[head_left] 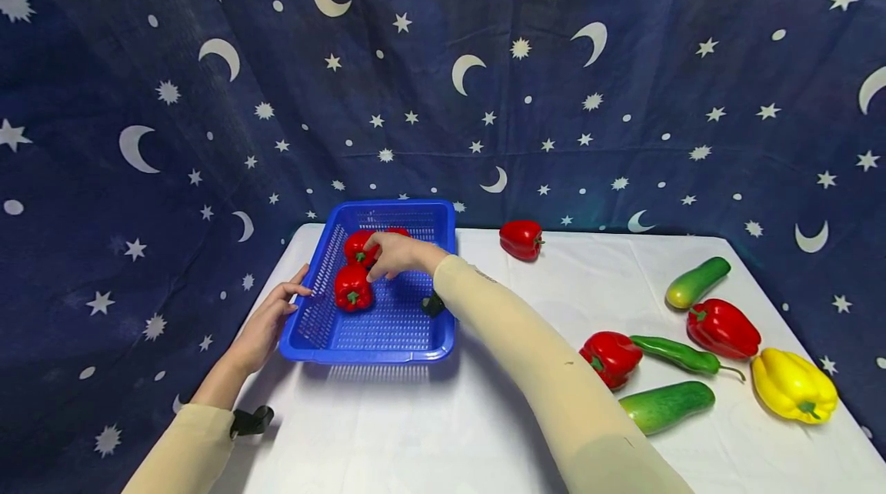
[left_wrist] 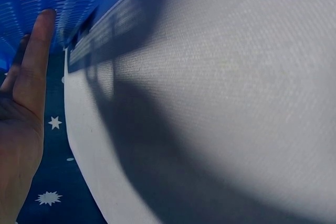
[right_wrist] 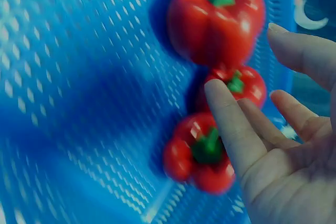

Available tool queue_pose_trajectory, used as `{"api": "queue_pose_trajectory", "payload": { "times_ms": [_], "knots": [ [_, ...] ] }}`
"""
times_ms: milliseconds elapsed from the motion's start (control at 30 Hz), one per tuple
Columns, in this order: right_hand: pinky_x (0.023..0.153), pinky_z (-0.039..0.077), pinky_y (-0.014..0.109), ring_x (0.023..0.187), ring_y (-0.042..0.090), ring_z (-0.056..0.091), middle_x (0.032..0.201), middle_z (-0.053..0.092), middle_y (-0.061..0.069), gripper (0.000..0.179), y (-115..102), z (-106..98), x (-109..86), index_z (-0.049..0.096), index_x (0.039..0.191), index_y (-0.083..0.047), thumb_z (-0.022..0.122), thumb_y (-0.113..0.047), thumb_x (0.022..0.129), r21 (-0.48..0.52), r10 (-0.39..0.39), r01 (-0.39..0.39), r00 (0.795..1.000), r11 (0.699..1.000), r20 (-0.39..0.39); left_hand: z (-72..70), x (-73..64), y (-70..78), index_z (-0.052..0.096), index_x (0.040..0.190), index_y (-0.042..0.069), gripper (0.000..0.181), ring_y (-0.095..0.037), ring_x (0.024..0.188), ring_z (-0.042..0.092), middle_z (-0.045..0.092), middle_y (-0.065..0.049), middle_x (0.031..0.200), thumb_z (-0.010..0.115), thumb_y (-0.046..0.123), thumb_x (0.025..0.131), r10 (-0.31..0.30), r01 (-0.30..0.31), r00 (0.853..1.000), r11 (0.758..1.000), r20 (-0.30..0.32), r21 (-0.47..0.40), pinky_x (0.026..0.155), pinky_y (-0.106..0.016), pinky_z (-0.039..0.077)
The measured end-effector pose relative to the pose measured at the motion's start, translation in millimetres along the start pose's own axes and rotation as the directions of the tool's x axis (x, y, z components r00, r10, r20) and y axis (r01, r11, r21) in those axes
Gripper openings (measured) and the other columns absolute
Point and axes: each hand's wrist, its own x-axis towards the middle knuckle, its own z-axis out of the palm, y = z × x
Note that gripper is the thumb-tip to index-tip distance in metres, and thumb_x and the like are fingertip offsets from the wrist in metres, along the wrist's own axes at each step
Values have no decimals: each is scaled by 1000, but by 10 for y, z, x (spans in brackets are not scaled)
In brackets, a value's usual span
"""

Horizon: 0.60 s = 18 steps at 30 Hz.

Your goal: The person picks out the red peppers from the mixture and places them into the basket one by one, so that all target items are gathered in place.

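Note:
In the head view my left hand (head_left: pixel 266 322) is at the left rim of a blue plastic basket (head_left: pixel 374 356). Straight fingers (left_wrist: pixel 35 59) lie against the basket's outer wall in the left wrist view. Over the basket, my right hand (head_left: pixel 396 254) has its fingers spread and holds nothing. Three red bell peppers sit inside: a front one (head_left: pixel 351 290), one behind it (head_left: pixel 356 245), and a third (head_left: pixel 398 231) mostly hidden by the hand. From the right wrist, the middle pepper (right_wrist: pixel 254 85) is partly covered by an extended finger (right_wrist: pixel 231 119).
On the white table (head_left: pixel 388 432) a red pepper (head_left: pixel 521 240) lies right of the basket. Farther right are two more red peppers (head_left: pixel 723 328), a green chili (head_left: pixel 674 353), two cucumber-like vegetables (head_left: pixel 667 407) and a yellow pepper (head_left: pixel 794 386). A starry dark-blue cloth (head_left: pixel 429 117) hangs behind.

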Motion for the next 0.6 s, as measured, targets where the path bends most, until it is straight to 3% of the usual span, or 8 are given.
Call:
{"api": "queue_pose_trajectory", "payload": {
  "times_ms": [200, 433, 600],
  "knots": [
    [91, 55, 39, 105, 25, 65, 140, 53, 23, 63, -100, -318, -266, 47, 146, -2, 75, -10, 91, -68, -45, 45, 999, 997, 0, 11, -1, -25, 47, 125, -8, 32, -35, 156, -1, 11, -8, 171, 30, -3, 98, 38, -38, 999, 999, -6, -24, 103, -13, 31],
    [89, 55, 36, 108, 21, 67, 145, 53, 14, 57, -135, -642, -692, 51, 146, -13, 72, -20, 94, -202, -67, 63, 998, 977, -15, 32, -1, -22, 48, 123, -9, 31, -34, 156, -1, 11, -12, 171, 31, -4, 97, 78, -79, 997, 996, -10, -32, 105, -13, 28],
    [96, 52, 36, 123, 20, 61, 146, 55, 8, 60, -86, -839, -963, 50, 148, -17, 72, -27, 93, -294, -81, 70, 996, 953, -24, 45, -6, -31, 49, 123, -8, 31, -34, 156, 0, 12, -13, 170, 30, -5, 97, 88, -89, 996, 995, -14, -45, 106, -14, 28]
  ]
}}
